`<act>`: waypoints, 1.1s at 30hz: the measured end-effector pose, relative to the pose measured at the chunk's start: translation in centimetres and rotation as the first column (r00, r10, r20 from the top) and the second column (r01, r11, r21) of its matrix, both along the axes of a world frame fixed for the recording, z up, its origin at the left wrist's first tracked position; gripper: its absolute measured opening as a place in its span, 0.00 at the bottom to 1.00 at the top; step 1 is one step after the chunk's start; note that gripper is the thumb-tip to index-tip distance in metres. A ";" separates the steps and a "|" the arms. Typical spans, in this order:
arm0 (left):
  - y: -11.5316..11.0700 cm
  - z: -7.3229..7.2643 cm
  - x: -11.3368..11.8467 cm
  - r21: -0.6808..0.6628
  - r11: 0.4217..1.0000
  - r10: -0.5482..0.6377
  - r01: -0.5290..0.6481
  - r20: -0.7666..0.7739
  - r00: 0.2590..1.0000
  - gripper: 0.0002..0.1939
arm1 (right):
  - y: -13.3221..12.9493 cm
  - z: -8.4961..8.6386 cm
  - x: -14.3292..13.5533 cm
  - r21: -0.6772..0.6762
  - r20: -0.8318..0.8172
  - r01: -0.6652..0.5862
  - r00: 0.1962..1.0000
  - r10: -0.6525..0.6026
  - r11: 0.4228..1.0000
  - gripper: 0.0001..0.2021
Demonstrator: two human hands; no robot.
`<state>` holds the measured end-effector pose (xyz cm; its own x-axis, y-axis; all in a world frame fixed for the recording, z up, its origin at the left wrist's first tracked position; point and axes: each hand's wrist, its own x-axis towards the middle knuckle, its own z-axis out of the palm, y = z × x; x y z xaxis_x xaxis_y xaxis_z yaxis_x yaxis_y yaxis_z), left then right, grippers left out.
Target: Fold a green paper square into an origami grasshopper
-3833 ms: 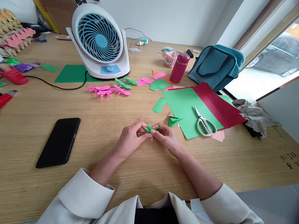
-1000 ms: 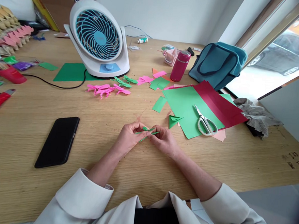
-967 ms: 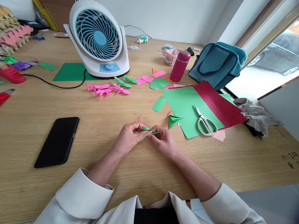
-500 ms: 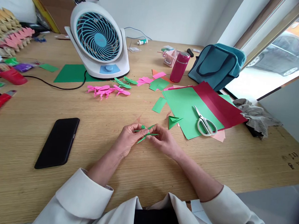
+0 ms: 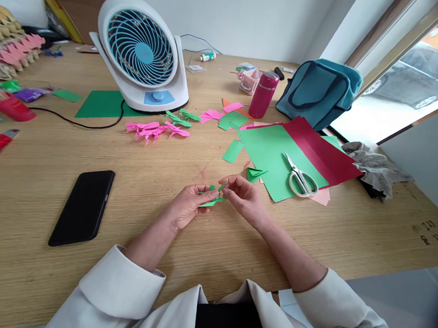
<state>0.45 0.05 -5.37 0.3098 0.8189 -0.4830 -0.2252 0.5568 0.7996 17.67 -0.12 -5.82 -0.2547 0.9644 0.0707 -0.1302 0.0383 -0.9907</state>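
Observation:
Between my hands is a small folded green paper figure [image 5: 212, 202] with several narrow points, held above the table. My left hand [image 5: 190, 205] pinches its left side between thumb and fingers. At its upper right, the fingertips of my right hand [image 5: 243, 199] are closed on one thin green strip of the same figure. Part of the figure is hidden behind my fingers. A separate folded green paper piece [image 5: 255, 174] lies just beyond my right hand. White-handled scissors [image 5: 301, 178] rest on a light green sheet [image 5: 268, 147] to the right.
Pink folded figures [image 5: 152, 131] and green ones [image 5: 177, 118] lie before the fan [image 5: 142, 53]. A black phone [image 5: 83, 207] is at the left. Dark red sheets [image 5: 317, 151], a magenta flask [image 5: 263, 94] and a teal bag [image 5: 317, 93] stand or lie at the right.
My right hand has shifted slightly up and now pinches an upright strip of the green figure. The figure has turned a little in my left hand. The camera view has tilted slightly.

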 end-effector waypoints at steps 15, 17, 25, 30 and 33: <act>-0.3 -0.2 0.5 0.255 0.967 0.038 0.003 -0.157 0.987 0.21 | 0.0 -0.4 -0.3 -0.039 0.002 0.019 1.000 -0.019 0.999 0.06; -0.3 -0.4 0.6 0.399 0.917 0.085 0.020 -0.244 0.966 0.18 | 0.0 -0.3 -0.3 -0.049 0.012 0.024 1.000 -0.023 0.999 0.06; -0.2 -0.6 0.3 0.580 0.809 0.134 0.099 -0.345 0.929 0.13 | -0.4 -0.5 -0.1 0.100 0.114 0.048 0.992 -0.059 0.994 0.02; -0.2 -0.3 0.3 0.549 0.833 0.123 0.066 -0.300 0.946 0.15 | -0.7 -0.1 -0.1 0.315 0.307 0.058 0.938 -0.160 0.947 0.03; -0.2 -0.1 0.3 0.564 0.823 0.112 0.068 -0.279 0.954 0.13 | -0.8 0.3 -0.1 0.397 0.326 0.060 0.924 -0.202 0.916 0.04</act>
